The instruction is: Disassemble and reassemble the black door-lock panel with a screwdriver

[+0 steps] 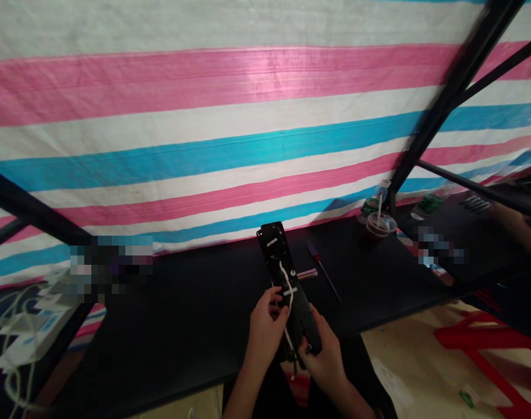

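Observation:
A long black panel-like device (272,247) is tilted over the front of the black table, its lower end hanging past the edge above my lap. A white flat cable (286,273) runs down its face, beside small pale labels and screw holes. My right hand (325,356) is wrapped round the lower end of the device. On the other side, my left hand (265,326) has its fingers curled in, with thumb and fingertips closed on the white cable. A screwdriver (324,270) with a dark red and blue handle lies right of the device, near a small pinkish bundle (308,273).
A plastic cup with a straw (381,224) and a bottle (370,206) stand at the table's back right. White boxes and looped cables (34,326) sit at the left. Black metal posts (440,110) frame both sides. A red stool (479,343) stands on the floor. Another person's arm (516,227) shows far right.

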A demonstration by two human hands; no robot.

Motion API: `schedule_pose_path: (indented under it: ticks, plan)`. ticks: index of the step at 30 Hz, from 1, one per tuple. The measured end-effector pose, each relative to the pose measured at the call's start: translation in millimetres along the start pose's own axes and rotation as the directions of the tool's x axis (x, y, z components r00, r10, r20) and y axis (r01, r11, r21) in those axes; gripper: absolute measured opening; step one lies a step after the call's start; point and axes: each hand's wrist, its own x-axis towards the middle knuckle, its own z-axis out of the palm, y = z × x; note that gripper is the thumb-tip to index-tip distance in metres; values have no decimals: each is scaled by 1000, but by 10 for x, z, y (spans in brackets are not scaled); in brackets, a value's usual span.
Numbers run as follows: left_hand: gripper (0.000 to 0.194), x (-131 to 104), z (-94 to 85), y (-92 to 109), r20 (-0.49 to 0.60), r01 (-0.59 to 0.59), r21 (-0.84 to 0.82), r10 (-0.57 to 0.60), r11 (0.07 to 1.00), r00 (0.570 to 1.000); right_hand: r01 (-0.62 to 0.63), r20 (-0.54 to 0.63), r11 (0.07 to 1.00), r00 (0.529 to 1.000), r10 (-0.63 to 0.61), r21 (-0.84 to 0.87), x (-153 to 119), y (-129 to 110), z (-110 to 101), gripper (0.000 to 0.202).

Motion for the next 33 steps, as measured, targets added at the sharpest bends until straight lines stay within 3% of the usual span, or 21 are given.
schedule_pose_path:
  ticks: [3,6,8,12,17,21,28,33]
  plan:
    - [36,30,28,-92,-53,64,-50,-67,997,996,27,-17,997,999,-28,-68,-27,65,62,63]
    - [42,88,73,-210,-213,12,41,-3,999,977,36,-62,993,997,-44,-117,-32,94,117,64]
    - [44,115,118,-284,-245,-28,75,45,997,968,6,-79,995,997,-14,-102,-32,96,142,63]
    - [47,96,233,-400,-198,-78,35,83,996,977,-29,-24,999,999,28,-41,-28,84,166,68]
    - [59,54,332,-498,-105,53,-202,-76,978,992,-23,108,995,994,33,-93,-22,49,222,73]
    - [63,57,355,-492,-49,117,-318,-140,941,989,-49,110,988,992,66,-148,-27,20,296,75]
    - [62,51,437,-471,-118,90,-278,-127,956,985,-44,141,985,988,67,-166,23,17,276,75]
    - [71,110,421,-543,-50,75,-182,-85,980,995,-67,247,986,963,103,-153,197,-37,136,77]
